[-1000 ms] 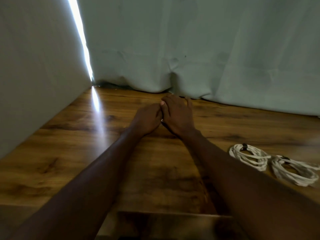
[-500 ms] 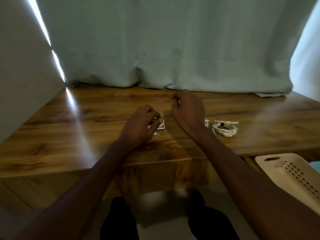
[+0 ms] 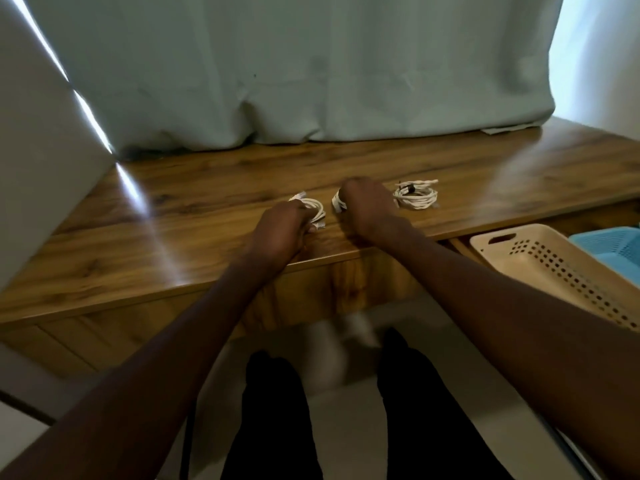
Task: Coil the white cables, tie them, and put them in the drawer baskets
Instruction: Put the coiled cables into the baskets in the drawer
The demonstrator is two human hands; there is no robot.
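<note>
On the desk [image 3: 207,188], the left hand [image 3: 280,230] curls its fingers round a white coil [image 3: 313,207], loops bunched under the fingertips. Just right of it, the right hand [image 3: 367,206] grips a second coil [image 3: 338,201], only a few white turns showing past the knuckles. Beside that hand a third coil [image 3: 415,195] lies flat, bound by a dark tie. Further right, in the open drawer, a beige basket [image 3: 540,261] shows only its perforated floor; the blue basket [image 3: 613,247] touches it, contents unclear
</note>
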